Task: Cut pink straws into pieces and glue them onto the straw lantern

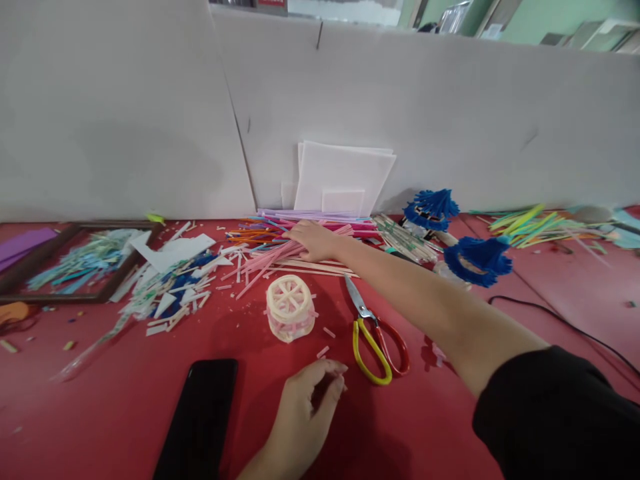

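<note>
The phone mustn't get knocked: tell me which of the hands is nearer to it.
Left. The left hand is to the right of the phone, apart from it; the right hand is farther off, at the pink strips.

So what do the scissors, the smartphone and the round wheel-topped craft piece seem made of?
Scissors: silvery blades, likely steel; the smooth, evenly colored yellow and red handles suggest plastic or a plastic coating.
Smartphone: smooth, dark, flat face, probably glass; frame material unclear.
Craft piece: matte cream and pink strips, perhaps paper or thin foam; the look leaves it open.
</note>
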The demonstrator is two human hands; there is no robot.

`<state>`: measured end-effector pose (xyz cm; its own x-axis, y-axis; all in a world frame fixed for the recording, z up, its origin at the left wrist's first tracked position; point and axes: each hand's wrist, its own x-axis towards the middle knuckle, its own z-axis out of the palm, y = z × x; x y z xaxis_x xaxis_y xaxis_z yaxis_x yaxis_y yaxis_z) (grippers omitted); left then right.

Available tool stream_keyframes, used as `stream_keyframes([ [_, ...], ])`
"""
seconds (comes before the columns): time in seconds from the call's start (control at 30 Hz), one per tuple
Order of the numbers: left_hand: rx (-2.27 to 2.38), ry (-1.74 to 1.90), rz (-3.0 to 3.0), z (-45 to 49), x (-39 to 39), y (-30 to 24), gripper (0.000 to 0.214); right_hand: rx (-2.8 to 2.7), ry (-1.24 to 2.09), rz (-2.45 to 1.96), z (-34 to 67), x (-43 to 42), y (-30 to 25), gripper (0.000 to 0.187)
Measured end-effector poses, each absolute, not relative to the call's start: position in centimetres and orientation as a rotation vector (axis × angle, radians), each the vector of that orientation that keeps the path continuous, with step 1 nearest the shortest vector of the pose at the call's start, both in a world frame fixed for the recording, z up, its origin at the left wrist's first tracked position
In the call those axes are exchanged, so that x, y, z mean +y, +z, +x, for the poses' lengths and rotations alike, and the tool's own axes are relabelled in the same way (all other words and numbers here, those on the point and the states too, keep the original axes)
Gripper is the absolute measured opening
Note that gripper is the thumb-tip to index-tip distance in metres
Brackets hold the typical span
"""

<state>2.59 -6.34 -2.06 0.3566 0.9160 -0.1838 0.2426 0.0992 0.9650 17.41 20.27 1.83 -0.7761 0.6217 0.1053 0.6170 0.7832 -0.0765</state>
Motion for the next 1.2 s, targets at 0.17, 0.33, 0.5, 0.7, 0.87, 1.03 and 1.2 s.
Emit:
stream_keyframes([
  [0.17,1.133,0.709,1.39,2.6,-6.3,-1.8,0.021,-2.797,0.075,-1.037,16.9,20.6,1.8,0.049],
  [0.33,1.129,0.712,1.395,2.6,-6.3,-1.7,0.022,-2.798,0.116,-1.042,16.9,20.9,2.5,0.02],
  [0.5,1.126,0.706,1.395,2.5,-6.4,-2.0,0.021,-2.783,0.112,-1.085,17.0,20.2,2.5,0.03],
  [0.7,1.144,0.705,1.401,2.7,-6.4,-1.8,0.022,-2.753,0.038,-1.117,17.4,18.8,1.6,0.05],
  [0.87,1.151,0.684,1.406,2.6,-6.3,-1.6,0.022,-2.794,-0.005,-1.14,17.4,18.1,1.3,0.04],
  [1.03,1.138,0.696,1.419,2.6,-6.3,-1.6,0.022,-2.837,0.045,-1.206,16.7,18.2,1.2,0.033],
  [1.2,1.149,0.7,1.409,2.6,-6.2,-1.3,0.022,-2.807,0.125,-1.248,16.3,18.5,2.0,0.024],
])
